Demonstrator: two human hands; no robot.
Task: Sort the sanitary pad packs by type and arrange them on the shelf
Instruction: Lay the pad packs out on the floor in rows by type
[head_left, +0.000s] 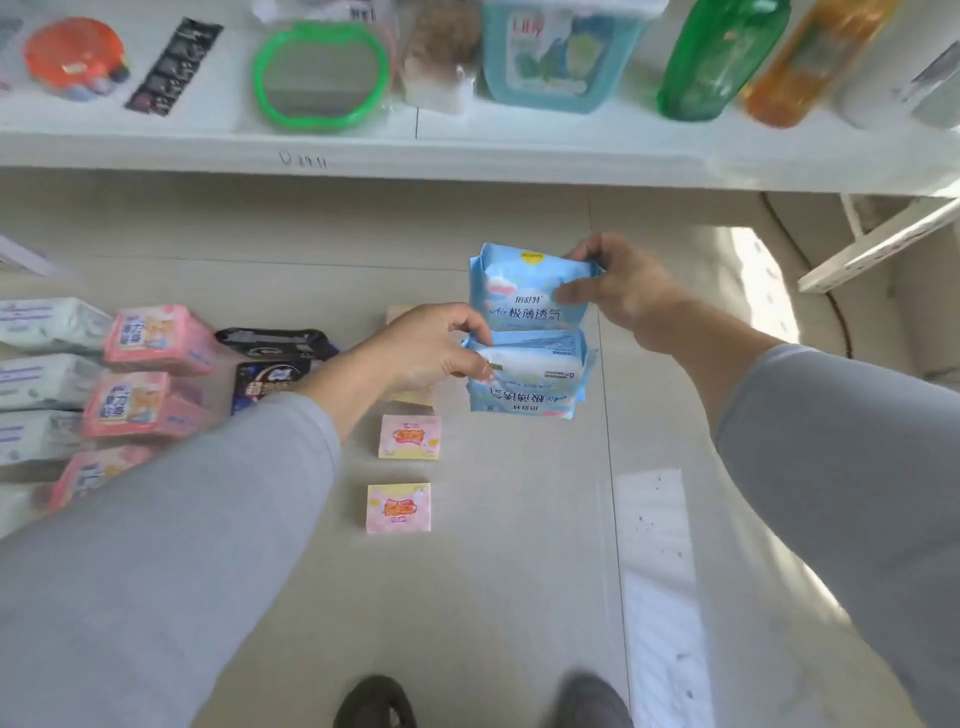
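Two light blue pad packs are held above the floor. My right hand (621, 291) grips the upper blue pack (524, 291) by its right end. My left hand (431, 348) grips the lower blue pack (535, 379) at its left end; that pack is upside down. On the floor to the left lie pink packs (156, 338), pale green-white packs (47, 322) and black packs (275, 343). Small pink-yellow packs (409, 436) (398, 507) lie in a column below my left hand.
A white shelf (467, 140) runs across the top, carrying a green-rimmed mirror (322, 75), an orange tub (72, 54), a blue detergent box (556, 52) and green and orange bottles. A white frame (878, 244) stands at right. My shoes (374, 701) show at the bottom.
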